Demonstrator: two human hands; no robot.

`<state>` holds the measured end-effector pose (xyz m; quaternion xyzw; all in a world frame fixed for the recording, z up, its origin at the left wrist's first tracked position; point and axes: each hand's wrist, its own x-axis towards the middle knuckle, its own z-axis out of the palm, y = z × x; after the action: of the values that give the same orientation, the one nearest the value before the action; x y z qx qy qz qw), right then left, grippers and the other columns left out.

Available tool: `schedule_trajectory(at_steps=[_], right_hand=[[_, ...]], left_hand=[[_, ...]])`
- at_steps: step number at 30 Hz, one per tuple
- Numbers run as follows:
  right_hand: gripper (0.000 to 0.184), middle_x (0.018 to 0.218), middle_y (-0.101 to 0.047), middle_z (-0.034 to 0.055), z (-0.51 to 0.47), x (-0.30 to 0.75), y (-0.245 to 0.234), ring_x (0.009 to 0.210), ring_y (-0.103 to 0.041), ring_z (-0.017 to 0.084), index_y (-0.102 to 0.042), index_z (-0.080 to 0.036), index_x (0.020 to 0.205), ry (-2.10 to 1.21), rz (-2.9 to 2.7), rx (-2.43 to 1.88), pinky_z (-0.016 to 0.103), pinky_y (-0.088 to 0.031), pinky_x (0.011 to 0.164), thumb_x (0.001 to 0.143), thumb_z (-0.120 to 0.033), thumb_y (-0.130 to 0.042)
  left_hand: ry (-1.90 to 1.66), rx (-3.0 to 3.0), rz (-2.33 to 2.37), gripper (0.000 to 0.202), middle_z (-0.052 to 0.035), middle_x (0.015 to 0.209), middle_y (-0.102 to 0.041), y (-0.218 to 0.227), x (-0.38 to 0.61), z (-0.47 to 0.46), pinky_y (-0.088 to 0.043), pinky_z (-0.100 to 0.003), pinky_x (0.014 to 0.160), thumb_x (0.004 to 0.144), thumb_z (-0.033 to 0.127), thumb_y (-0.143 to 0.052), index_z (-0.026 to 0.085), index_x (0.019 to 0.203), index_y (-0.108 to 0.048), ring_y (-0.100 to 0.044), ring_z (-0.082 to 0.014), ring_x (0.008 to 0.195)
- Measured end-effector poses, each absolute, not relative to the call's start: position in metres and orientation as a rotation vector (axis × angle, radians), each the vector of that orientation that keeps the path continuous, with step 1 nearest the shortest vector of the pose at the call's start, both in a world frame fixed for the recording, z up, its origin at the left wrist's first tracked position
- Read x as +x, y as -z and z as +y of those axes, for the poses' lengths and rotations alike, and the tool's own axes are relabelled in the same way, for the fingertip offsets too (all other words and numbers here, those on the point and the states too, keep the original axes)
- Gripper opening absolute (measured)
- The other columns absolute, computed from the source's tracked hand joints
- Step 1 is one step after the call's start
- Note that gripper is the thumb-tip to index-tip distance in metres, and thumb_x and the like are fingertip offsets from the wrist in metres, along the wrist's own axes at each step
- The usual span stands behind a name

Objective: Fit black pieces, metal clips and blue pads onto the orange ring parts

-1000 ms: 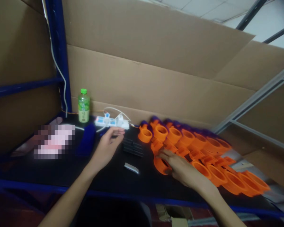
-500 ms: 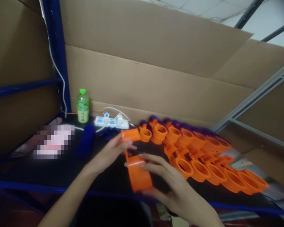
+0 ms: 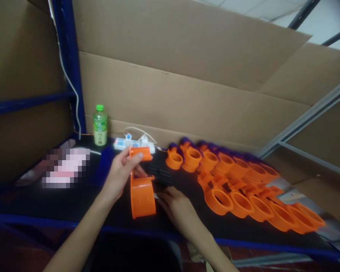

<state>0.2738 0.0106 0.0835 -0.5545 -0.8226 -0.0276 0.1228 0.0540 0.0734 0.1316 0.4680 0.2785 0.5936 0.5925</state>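
My left hand (image 3: pixel 120 170) is closed around the upper end of an orange plastic tape dispenser body (image 3: pixel 143 198), its thumb across the top piece. The body's wide round drum hangs below, held over the black table. My right hand (image 3: pixel 177 207) is low beside the drum, with fingers bent together near a small pale piece (image 3: pixel 156 196); whatever they pinch is mostly hidden. Just beyond those fingers lie several dark ribbed strips (image 3: pixel 160 174) on the tabletop.
Two rows of orange dispenser bodies stand on the right: a back row (image 3: pixel 209 160) with dark blue parts and a front row (image 3: pixel 238 204). Behind are a white power strip (image 3: pixel 120 143), a green-capped bottle (image 3: pixel 100 126) and cardboard walls (image 3: pixel 172 94). A blue item (image 3: pixel 104 166) lies left.
The orange dispenser body has moved left and is turned more upright in my left hand. My right hand has let go of its drum and reached down beside the dark strips.
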Motion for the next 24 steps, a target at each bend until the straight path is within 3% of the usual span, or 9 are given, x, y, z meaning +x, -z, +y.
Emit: schedule_trajectory(at_steps=[6, 13, 18, 24], right_hand=[[0.024, 0.095, -0.069, 0.0075, 0.006, 0.272, -0.07, 0.084, -0.065, 0.021, -0.075, -0.024, 0.103, 0.225, -2.335, -1.613, 0.033, -0.048, 0.074, 0.099, -0.02, -0.052], [0.014, 0.092, -0.07, 0.0045, 0.005, 0.276, -0.072, 0.089, -0.068, 0.021, -0.077, -0.027, 0.094, 0.013, -2.192, -1.636, 0.028, -0.05, 0.07, 0.094, -0.028, -0.063], [0.023, 0.094, -0.072, 0.0044, 0.007, 0.28, -0.078, 0.091, -0.069, 0.021, -0.078, -0.027, 0.095, -0.173, -2.147, -1.597, 0.028, -0.052, 0.071, 0.098, -0.035, -0.056], [0.029, 0.082, -0.07, 0.0065, 0.012, 0.285, -0.115, 0.073, -0.065, 0.018, -0.076, -0.019, 0.084, -0.365, -1.817, -1.383, 0.028, -0.05, 0.063, 0.092, -0.045, -0.064]], left_hand=[[-1.402, 1.141, 0.692, 0.037, -0.0025, 0.065, -0.072, -0.132, 0.054, 0.073, -0.052, -0.026, 0.054, 0.084, 0.047, -0.072, 0.018, 0.106, -0.066, -0.068, -0.0181, 0.051], [-1.391, 1.215, 0.745, 0.036, -0.0027, 0.062, -0.072, -0.132, 0.053, 0.074, -0.052, -0.026, 0.053, 0.084, 0.048, -0.072, 0.018, 0.104, -0.067, -0.069, -0.0188, 0.052], [-1.331, 1.284, 0.766, 0.035, -0.0026, 0.062, -0.071, -0.133, 0.052, 0.074, -0.052, -0.025, 0.052, 0.085, 0.048, -0.071, 0.018, 0.102, -0.066, -0.069, -0.0183, 0.052], [-1.147, 1.383, 0.696, 0.032, 0.001, 0.064, -0.068, -0.13, 0.052, 0.075, -0.052, -0.024, 0.051, 0.083, 0.046, -0.074, 0.019, 0.098, -0.065, -0.068, -0.0162, 0.052]])
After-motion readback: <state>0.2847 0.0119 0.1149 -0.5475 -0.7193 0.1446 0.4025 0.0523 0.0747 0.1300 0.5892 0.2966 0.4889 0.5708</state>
